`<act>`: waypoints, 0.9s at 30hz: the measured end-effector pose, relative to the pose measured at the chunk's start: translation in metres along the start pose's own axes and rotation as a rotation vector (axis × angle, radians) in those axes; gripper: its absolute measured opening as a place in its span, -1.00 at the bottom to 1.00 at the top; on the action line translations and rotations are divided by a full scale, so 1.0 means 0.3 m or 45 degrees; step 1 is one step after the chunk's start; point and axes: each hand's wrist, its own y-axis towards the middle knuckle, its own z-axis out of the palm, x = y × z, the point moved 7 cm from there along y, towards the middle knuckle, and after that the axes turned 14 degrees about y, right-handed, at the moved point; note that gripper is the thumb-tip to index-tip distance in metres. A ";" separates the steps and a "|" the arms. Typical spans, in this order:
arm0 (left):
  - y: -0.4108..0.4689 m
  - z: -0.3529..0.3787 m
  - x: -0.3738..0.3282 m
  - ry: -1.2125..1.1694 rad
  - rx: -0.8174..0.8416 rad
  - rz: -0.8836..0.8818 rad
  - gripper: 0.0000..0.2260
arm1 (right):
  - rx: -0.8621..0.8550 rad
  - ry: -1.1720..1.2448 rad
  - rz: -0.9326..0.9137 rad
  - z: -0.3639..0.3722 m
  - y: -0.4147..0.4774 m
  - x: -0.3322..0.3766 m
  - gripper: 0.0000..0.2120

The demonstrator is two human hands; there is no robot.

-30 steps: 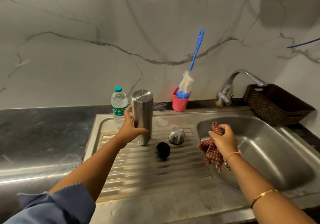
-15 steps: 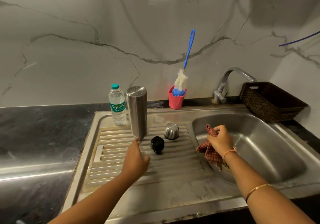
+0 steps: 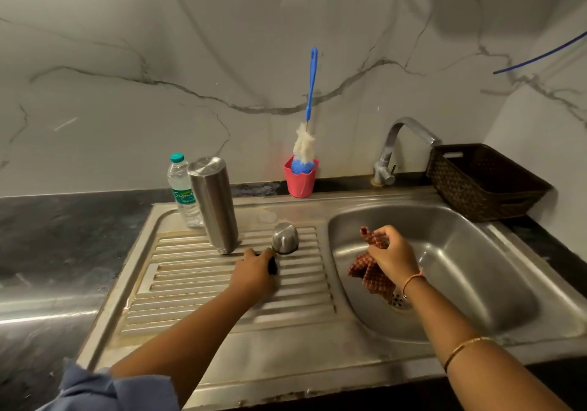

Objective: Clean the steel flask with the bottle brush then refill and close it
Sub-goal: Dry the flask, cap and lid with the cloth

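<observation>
The tall cylindrical steel flask (image 3: 213,204) stands on the ribbed steel drainboard (image 3: 197,286), long axis near vertical, flat closed end up and leaning slightly left. Just in front of it, the left hand (image 3: 254,272) reaches forward palm down, fingers curled over a small round black stopper (image 3: 273,267), beside a domed steel cap (image 3: 285,238). The right hand (image 3: 392,256), over the sink basin (image 3: 476,267), has its fingers clenched around a bunched red checked cloth (image 3: 370,275). The blue-handled bottle brush (image 3: 311,93) stands handle-up in a pink cup (image 3: 300,183) by the wall.
</observation>
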 end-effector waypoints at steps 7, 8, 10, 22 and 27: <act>-0.038 0.005 -0.302 -1.196 0.136 -0.128 -0.49 | 0.067 0.595 0.248 -0.144 0.119 -0.053 -0.90; -0.034 0.007 -0.350 -1.323 0.155 -0.131 -0.53 | 0.098 0.632 0.222 -0.161 0.124 -0.030 -0.91; -0.012 -0.001 -0.456 -1.423 0.171 -0.089 -0.57 | 0.191 0.606 0.060 -0.187 0.124 0.031 -0.91; 0.009 -0.144 -0.908 -1.287 -0.088 0.310 -0.56 | 0.590 0.251 -0.165 -0.343 0.215 0.037 -0.82; 0.042 -0.152 -0.941 -1.201 -0.266 0.194 -0.60 | 0.578 -0.259 -0.613 -0.369 0.153 0.030 -0.58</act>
